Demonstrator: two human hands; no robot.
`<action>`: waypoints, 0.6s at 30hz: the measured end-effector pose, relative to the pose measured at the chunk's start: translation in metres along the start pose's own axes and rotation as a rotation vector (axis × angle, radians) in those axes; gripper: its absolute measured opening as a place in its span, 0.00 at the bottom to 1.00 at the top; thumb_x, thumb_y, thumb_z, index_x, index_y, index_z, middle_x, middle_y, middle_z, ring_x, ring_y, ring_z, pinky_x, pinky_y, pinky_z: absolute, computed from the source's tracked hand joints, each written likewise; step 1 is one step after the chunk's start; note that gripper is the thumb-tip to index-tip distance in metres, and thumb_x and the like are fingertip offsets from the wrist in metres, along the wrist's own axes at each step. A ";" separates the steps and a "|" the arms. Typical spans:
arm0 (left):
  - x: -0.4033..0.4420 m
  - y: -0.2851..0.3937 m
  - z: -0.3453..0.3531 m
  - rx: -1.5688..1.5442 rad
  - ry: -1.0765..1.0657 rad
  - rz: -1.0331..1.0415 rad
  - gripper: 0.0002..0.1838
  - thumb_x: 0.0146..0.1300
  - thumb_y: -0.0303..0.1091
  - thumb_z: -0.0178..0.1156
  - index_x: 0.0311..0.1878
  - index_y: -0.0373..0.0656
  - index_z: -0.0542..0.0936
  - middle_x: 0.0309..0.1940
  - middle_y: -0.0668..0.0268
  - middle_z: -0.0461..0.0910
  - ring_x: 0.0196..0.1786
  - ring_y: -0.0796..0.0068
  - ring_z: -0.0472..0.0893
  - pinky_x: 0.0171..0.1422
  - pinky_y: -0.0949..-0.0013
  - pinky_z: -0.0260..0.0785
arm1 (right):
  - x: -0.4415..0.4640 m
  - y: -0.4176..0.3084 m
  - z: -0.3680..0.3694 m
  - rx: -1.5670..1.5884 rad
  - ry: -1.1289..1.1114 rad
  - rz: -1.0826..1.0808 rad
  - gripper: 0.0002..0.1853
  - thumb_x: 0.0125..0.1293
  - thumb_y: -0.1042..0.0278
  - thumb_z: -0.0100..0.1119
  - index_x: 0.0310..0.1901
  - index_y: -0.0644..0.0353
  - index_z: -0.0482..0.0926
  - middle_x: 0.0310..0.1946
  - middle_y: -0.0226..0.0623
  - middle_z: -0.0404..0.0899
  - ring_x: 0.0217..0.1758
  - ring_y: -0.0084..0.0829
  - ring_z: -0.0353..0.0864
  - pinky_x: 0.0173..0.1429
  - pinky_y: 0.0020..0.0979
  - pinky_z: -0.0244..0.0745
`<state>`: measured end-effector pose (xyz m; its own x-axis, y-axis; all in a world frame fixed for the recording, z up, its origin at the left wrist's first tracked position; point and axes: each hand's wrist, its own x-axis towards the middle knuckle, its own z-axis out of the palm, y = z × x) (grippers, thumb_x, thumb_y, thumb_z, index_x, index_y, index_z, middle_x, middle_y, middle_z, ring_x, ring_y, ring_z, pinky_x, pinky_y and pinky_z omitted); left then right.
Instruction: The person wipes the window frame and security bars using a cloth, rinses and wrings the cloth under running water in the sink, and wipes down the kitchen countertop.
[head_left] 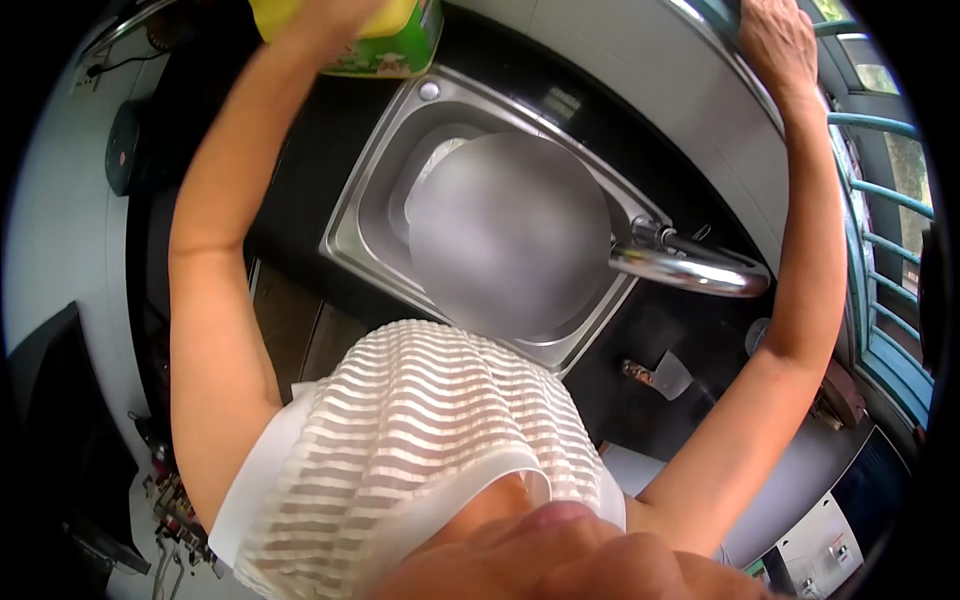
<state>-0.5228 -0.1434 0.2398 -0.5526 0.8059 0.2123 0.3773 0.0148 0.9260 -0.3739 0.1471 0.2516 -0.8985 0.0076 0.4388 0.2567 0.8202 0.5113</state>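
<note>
My left hand (345,12) is at the top edge, over a yellow and green container (385,45); motion blur and the frame edge hide its fingers. At the upper right, my right hand (778,45) has its fingers bent against the teal window frame (715,15), with the fingertips partly out of view. Between my arms lies a steel sink (350,243). A blurred round grey patch (510,235) covers much of its basin. A pale item (437,165) shows at the patch's left edge.
A curved chrome faucet (690,270) reaches over the sink's right side. On the black counter (625,325) are a clear scoop-like item (672,375) and a small patterned object (638,373). Teal window bars (875,125) stand at the right. A wall socket (88,75) is far left.
</note>
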 end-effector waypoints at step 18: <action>-0.105 -0.067 0.086 0.526 -0.601 -0.333 0.17 0.55 0.43 0.54 0.44 0.44 0.76 0.36 0.55 0.78 0.40 0.64 0.78 0.44 0.67 0.69 | -0.003 0.001 0.013 -0.042 0.107 -0.017 0.06 0.50 0.70 0.45 0.30 0.58 0.71 0.29 0.36 0.70 0.37 0.34 0.68 0.40 0.33 0.63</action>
<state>-0.4267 -0.1777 0.1283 -0.2649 0.8852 -0.3824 0.6425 0.4577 0.6146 -0.3756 0.1556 0.2411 -0.8603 -0.0688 0.5051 0.2584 0.7953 0.5484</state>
